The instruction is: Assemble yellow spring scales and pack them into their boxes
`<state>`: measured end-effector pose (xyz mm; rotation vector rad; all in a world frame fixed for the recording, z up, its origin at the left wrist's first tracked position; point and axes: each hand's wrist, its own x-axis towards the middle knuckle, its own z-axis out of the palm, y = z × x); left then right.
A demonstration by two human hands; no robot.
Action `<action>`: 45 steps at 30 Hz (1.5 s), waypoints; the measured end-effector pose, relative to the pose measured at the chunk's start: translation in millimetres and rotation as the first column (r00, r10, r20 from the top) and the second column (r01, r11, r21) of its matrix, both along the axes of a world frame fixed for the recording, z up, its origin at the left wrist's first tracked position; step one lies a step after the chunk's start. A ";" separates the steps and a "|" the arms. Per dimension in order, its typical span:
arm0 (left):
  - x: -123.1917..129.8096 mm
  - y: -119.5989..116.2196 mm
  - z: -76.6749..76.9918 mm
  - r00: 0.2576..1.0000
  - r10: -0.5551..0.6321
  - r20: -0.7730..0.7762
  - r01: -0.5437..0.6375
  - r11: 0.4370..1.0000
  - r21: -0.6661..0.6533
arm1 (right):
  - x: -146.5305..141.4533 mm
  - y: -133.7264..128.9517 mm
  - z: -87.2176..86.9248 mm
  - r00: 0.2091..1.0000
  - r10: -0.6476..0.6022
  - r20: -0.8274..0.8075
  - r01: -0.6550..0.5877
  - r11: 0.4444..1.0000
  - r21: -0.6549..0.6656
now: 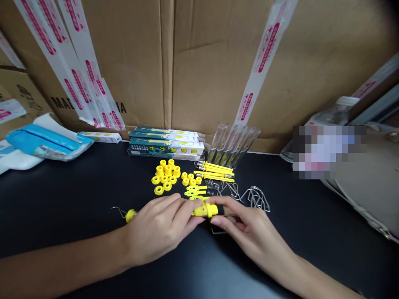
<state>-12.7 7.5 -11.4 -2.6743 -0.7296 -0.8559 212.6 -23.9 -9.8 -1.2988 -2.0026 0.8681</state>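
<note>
My left hand (165, 224) is wrapped round a tube-shaped device with yellow ends (204, 209); most of its body is hidden in the palm. From its left end a yellow cap (131, 215) sticks out with a bent wire hook (118, 210). At the right end, the fingertips of my right hand (241, 222) pinch a black part (220, 209) beside the yellow collar. A thin metal wire shows under those right fingers. Just behind the hands lie yellow flat strips (196, 189), small springs (210, 187) and yellow rings (167, 185).
Yellow rods (215, 176), bent wire hooks (257, 198) and clear tubes (232, 145) lie behind, beside stacked boxes (165, 150). A blue packet (46, 139) sits left; a bottle (343, 110) and beige bag (361, 178) are right. Cardboard (205, 62) stands behind.
</note>
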 end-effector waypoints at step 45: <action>-4.6 4.2 -0.9 0.991 0.080 -0.109 -0.101 0.975 -0.196 | -12.5 -5.7 -6.2 0.974 -0.038 0.222 -0.075 0.875 0.479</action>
